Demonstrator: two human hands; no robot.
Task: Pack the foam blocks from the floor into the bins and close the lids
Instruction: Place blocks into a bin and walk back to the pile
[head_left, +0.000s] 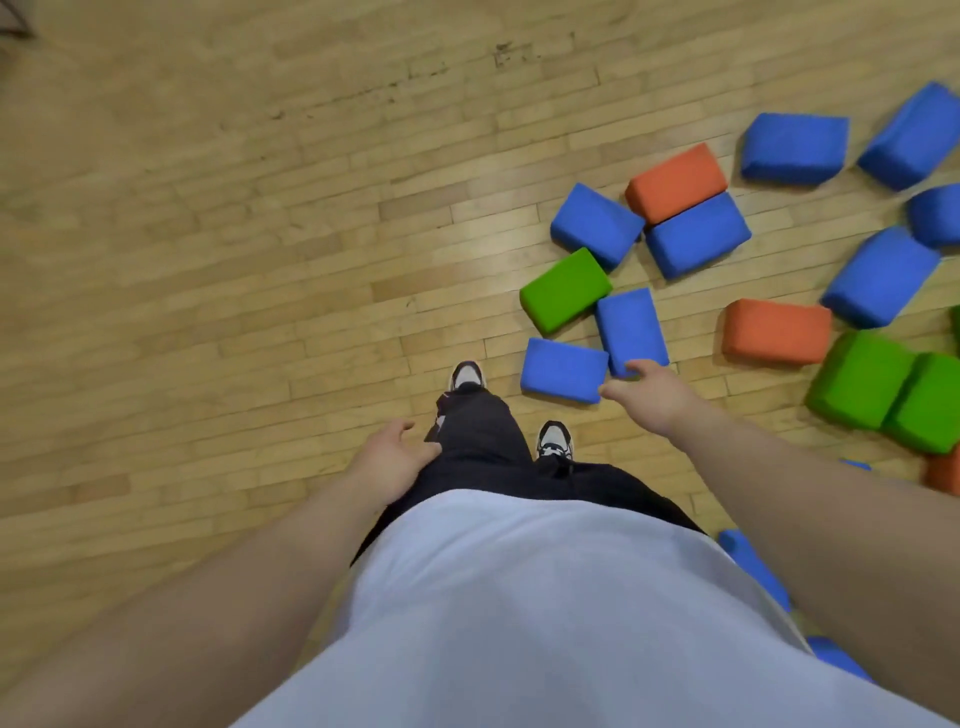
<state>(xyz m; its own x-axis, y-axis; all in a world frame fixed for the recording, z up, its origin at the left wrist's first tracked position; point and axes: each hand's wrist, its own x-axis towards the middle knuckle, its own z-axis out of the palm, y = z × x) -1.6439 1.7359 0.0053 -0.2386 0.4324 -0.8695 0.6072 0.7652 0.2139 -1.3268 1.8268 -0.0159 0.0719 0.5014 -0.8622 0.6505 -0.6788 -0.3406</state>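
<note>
Foam blocks lie scattered over the wooden floor (260, 234) on the right. Nearest me are two blue blocks, one flat (563, 370) and one lying on from it toward the far side (629, 328), with a green block (565, 291) just beyond. My right hand (647, 397) is stretched out, fingers relaxed and empty, over the near corners of the two blue blocks; whether it touches them I cannot tell. My left hand (392, 460) hangs loose and empty beside my left thigh. No bin is in view.
Further right lie two orange blocks (675, 182) (776, 331), several more blue ones (698, 235) and two green blocks (862, 382) side by side. More blue blocks (753, 566) lie low on the right, by my right arm. My feet (467, 376) stand just left of the pile.
</note>
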